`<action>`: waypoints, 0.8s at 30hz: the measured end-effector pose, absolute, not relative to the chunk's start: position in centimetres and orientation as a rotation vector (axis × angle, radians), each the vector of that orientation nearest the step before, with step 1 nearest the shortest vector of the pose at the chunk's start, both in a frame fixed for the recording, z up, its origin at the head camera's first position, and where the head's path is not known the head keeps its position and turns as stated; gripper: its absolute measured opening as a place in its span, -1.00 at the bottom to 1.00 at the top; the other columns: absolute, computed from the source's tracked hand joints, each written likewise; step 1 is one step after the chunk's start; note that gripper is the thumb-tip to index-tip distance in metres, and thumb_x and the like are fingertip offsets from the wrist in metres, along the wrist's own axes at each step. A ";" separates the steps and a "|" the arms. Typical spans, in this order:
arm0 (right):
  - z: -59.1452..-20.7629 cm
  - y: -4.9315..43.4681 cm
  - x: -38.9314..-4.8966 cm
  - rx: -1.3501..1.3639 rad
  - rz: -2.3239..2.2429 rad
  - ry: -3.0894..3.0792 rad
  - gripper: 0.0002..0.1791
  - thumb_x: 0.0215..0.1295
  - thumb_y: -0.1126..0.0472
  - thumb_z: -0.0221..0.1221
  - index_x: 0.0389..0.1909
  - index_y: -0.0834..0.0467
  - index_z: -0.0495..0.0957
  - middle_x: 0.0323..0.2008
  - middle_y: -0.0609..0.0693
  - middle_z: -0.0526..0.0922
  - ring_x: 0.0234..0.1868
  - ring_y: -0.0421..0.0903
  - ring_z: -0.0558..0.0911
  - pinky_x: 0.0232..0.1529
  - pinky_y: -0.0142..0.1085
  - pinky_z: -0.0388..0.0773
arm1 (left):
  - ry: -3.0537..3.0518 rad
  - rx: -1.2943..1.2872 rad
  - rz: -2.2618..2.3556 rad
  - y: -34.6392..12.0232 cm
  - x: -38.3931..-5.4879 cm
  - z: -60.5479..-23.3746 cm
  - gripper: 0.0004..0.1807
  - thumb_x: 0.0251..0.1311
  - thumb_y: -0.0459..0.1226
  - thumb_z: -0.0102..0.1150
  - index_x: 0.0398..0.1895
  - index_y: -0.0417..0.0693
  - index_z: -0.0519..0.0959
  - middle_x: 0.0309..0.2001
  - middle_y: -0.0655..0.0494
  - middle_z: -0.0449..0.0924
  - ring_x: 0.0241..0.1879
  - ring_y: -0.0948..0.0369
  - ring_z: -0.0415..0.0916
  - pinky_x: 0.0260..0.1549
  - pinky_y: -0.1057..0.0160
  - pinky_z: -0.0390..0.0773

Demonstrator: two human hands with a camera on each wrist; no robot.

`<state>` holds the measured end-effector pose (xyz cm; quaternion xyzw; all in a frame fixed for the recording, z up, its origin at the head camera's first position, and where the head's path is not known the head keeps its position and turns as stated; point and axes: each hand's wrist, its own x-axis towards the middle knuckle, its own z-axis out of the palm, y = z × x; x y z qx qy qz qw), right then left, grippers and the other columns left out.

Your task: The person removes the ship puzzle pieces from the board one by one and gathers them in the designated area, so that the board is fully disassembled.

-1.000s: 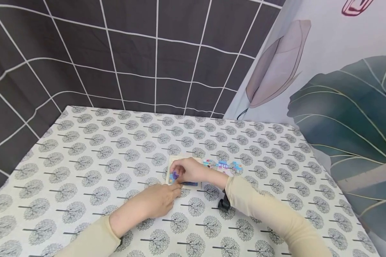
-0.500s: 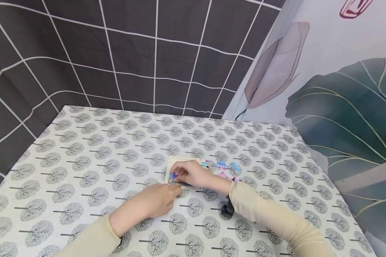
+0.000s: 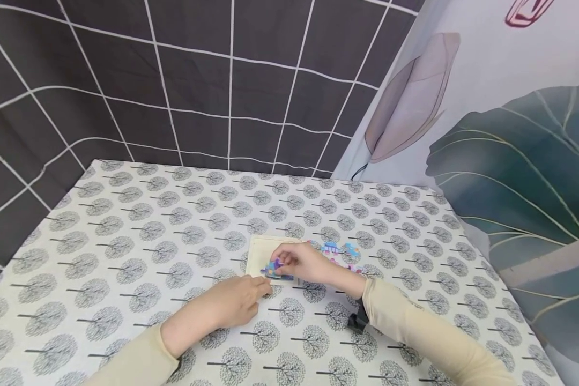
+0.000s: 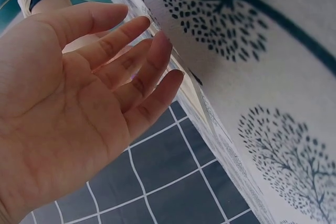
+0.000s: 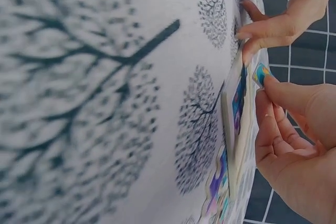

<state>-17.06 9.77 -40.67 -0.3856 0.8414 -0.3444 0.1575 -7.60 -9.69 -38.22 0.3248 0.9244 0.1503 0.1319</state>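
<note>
My right hand (image 3: pixel 301 261) pinches a small jigsaw piece (image 5: pixel 260 74) between thumb and fingers, just above a shallow wooden puzzle tray (image 3: pixel 257 252). The piece shows blue, yellow and orange printing and is tilted. Along the tray's lower edge lies a dark blue strip of puzzle (image 5: pixel 240 98), partly covered by the hand in the head view. Fingertips of my left hand (image 3: pixel 236 300) touch the tray's near left edge, its fingers loosely extended; the left wrist view shows its bare palm (image 4: pixel 68 98) holding nothing. The tray's left part is bare wood.
Several loose jigsaw pieces (image 3: pixel 331 248) in blue and pink lie right of the tray, partly behind the right wrist. A tree-print cloth (image 3: pixel 140 300) covers the table. A dark grid curtain (image 3: pixel 193 80) hangs behind, and a leaf-print curtain (image 3: pixel 511 161) at the right.
My right hand has drawn a coloured piece from the tray's left corner towards the right, leaving bare wood there. The left hand keeps its place at the edge.
</note>
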 end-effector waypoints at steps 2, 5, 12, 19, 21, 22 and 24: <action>-40.6 10.4 -16.9 -1.101 -0.977 2.407 -0.75 0.08 0.33 0.29 -0.19 0.16 0.57 -0.38 -0.06 0.61 -0.35 -0.27 0.57 -0.27 -0.49 0.58 | 2.690 0.949 0.430 -9.7 -7.6 -38.3 -0.58 0.16 -0.35 0.08 0.13 -0.18 0.46 0.23 -0.09 0.40 0.14 -0.01 0.42 0.16 0.03 0.43; -40.4 11.3 -16.5 -1.110 -0.949 2.414 -0.74 0.08 0.33 0.29 -0.17 0.15 0.56 -0.39 -0.08 0.61 -0.37 -0.28 0.56 -0.28 -0.48 0.59 | 2.702 0.958 0.421 -9.6 -7.6 -38.4 -0.58 0.16 -0.35 0.08 0.12 -0.17 0.46 0.22 -0.08 0.41 0.12 0.00 0.44 0.15 0.04 0.44; -39.7 12.7 -15.7 -1.106 -0.898 2.438 -0.73 0.08 0.32 0.29 -0.16 0.15 0.57 -0.39 -0.10 0.62 -0.36 -0.28 0.55 -0.27 -0.48 0.58 | 2.697 0.928 0.443 -9.6 -7.6 -38.4 -0.58 0.16 -0.35 0.08 0.12 -0.17 0.46 0.21 -0.07 0.42 0.12 0.01 0.45 0.15 0.03 0.44; -39.9 13.7 -15.0 -1.113 -0.883 2.438 -0.74 0.07 0.30 0.29 -0.17 0.15 0.57 -0.39 -0.11 0.62 -0.36 -0.31 0.56 -0.26 -0.50 0.58 | 2.714 0.942 0.421 -9.5 -7.6 -38.5 -0.59 0.17 -0.35 0.08 0.13 -0.17 0.46 0.22 -0.08 0.41 0.13 0.01 0.44 0.17 0.05 0.42; -39.9 14.0 -14.7 -1.118 -0.874 2.439 -0.75 0.08 0.29 0.29 -0.17 0.14 0.57 -0.39 -0.12 0.62 -0.36 -0.32 0.56 -0.27 -0.51 0.58 | 2.711 0.940 0.429 -9.5 -7.6 -38.6 -0.59 0.16 -0.35 0.09 0.13 -0.17 0.46 0.21 -0.08 0.42 0.12 0.01 0.45 0.16 0.05 0.43; -39.9 14.1 -14.5 -1.113 -0.872 2.438 -0.75 0.08 0.28 0.30 -0.18 0.12 0.58 -0.39 -0.14 0.62 -0.36 -0.33 0.56 -0.26 -0.51 0.58 | 2.709 0.939 0.434 -9.5 -7.6 -38.6 -0.59 0.16 -0.35 0.09 0.12 -0.17 0.46 0.21 -0.08 0.42 0.12 0.01 0.45 0.16 0.05 0.43; -39.8 14.4 -14.1 -1.124 -0.869 2.433 -0.76 0.08 0.28 0.30 -0.19 0.11 0.58 -0.39 -0.14 0.63 -0.36 -0.34 0.56 -0.26 -0.51 0.58 | 2.704 0.937 0.434 -9.5 -7.5 -38.6 -0.59 0.17 -0.35 0.08 0.13 -0.17 0.46 0.21 -0.08 0.42 0.12 0.01 0.45 0.17 0.04 0.42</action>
